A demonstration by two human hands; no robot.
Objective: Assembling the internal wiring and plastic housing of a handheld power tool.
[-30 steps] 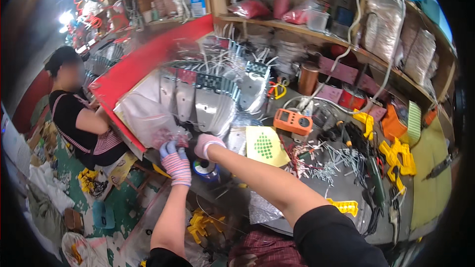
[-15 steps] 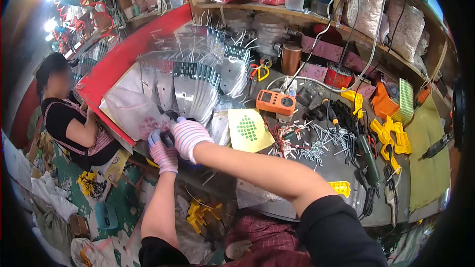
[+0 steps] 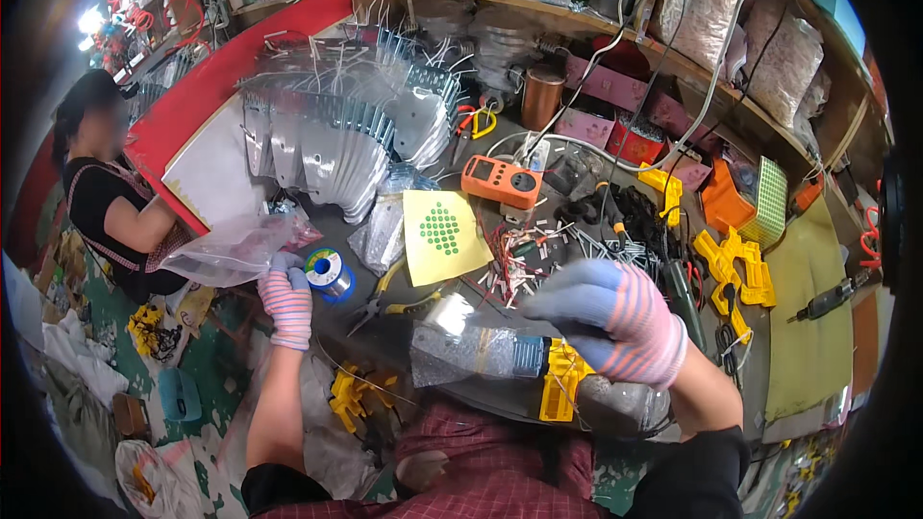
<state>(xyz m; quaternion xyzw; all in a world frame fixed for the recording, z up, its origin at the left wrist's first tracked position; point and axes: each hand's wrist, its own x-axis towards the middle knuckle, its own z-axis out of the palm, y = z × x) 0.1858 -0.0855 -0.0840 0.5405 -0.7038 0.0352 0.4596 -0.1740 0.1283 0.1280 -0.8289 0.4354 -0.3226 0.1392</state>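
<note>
My left hand (image 3: 286, 304), in a striped knit glove, is closed on the edge of a clear plastic bag (image 3: 229, 250) at the table's left edge. Some pinkish contents show at the bag's far end. Just right of that hand stands a blue spool of solder wire (image 3: 330, 275). My right hand (image 3: 615, 319), gloved too and slightly blurred, is over the table's front right with its fingers stretched out and nothing visible in them. Beneath and beside it lie a yellow plastic bracket (image 3: 561, 380) and a part in bubble wrap (image 3: 463, 354).
Fanned metal plates with white wires (image 3: 332, 159) stand at the back left. An orange meter (image 3: 501, 182) sits behind a yellow card with green dots (image 3: 444, 237). Pliers (image 3: 383, 300), loose screws, a green-handled tool (image 3: 685, 300) and cables lie around. Another person (image 3: 113, 183) sits at the left.
My right hand has left the spot beside my left hand and swung right, over the yellow bracket. The left hand has moved slightly left and down with the bag, and the solder spool now shows.
</note>
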